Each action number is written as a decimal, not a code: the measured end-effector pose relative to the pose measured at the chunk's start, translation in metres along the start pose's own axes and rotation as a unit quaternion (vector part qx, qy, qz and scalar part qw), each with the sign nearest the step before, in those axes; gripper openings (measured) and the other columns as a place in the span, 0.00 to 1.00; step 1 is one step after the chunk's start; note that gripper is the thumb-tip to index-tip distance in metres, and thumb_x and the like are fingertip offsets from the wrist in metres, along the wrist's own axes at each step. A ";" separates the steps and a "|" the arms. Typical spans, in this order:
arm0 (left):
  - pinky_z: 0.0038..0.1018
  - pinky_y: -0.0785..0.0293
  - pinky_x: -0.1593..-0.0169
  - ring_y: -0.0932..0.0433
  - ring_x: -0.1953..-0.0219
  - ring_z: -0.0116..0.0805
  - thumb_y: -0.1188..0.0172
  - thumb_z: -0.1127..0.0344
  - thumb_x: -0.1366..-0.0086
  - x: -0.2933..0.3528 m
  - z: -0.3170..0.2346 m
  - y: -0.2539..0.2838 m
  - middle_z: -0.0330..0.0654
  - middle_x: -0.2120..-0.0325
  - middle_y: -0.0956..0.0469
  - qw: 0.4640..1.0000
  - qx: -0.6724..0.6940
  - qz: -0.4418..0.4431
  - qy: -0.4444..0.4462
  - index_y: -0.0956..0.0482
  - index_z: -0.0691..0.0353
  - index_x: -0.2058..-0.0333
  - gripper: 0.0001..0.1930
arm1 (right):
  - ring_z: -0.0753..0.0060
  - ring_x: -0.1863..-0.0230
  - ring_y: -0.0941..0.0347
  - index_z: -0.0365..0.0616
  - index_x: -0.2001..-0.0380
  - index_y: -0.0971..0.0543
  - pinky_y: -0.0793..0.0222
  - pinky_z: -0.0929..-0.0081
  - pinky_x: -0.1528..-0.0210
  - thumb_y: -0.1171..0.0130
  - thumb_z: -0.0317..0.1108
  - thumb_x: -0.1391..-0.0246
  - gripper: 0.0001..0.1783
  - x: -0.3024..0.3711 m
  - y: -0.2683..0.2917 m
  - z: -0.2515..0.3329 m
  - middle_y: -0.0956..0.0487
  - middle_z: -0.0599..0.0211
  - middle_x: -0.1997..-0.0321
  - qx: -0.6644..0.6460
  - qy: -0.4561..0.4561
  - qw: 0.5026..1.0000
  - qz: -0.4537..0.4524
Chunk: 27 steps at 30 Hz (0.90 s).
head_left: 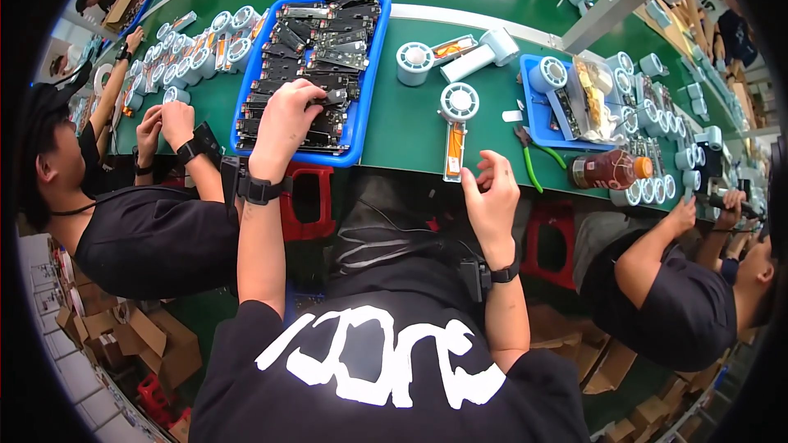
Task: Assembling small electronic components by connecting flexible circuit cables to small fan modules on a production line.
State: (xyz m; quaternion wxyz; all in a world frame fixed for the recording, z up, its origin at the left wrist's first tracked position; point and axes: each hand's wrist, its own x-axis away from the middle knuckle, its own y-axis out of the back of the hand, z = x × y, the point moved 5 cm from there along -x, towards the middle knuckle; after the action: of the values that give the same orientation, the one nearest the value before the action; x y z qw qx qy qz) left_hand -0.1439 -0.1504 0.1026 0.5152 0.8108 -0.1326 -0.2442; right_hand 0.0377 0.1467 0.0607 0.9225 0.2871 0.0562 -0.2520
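My left hand (287, 119) is over a blue tray (359, 127) heaped with narrow black circuit boards (283, 70). Its thumb and fingers pinch one dark circuit board (335, 98) above the pile. In front of me on the green table lies a light blue handheld fan (460, 103) with a round grille. Its handle is uncovered and shows an orange battery (455, 143) inside. Beside the handle's lower end is my right hand (494, 201), with nothing in it, thumb and fingers apart and slightly curled.
Further off lie two more fans (414, 63) (484, 55). To the right are a smaller blue tray (535, 121) of parts, green-handled pliers (533, 156) and a dark red bottle (603, 171). Many fans (193, 61) stand at left. People (148, 230) (665, 279) sit on both sides.
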 end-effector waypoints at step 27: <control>0.31 0.19 0.50 0.18 0.57 0.34 0.40 0.72 0.31 0.114 -0.134 -0.128 0.48 0.54 0.19 0.449 0.838 0.063 0.304 0.26 0.67 0.44 0.18 | 0.71 0.68 0.22 0.40 0.63 0.21 0.27 0.76 0.69 0.30 0.17 0.55 0.15 0.053 -0.017 0.021 0.22 0.65 0.67 -0.169 0.069 0.980 -0.076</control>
State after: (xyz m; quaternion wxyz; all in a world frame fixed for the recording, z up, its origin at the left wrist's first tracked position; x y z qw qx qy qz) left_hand 0.0190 -0.0445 0.0049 -0.3927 0.8614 -0.1583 0.2806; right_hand 0.0743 0.1004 0.0562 0.9297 0.1381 0.1830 -0.2882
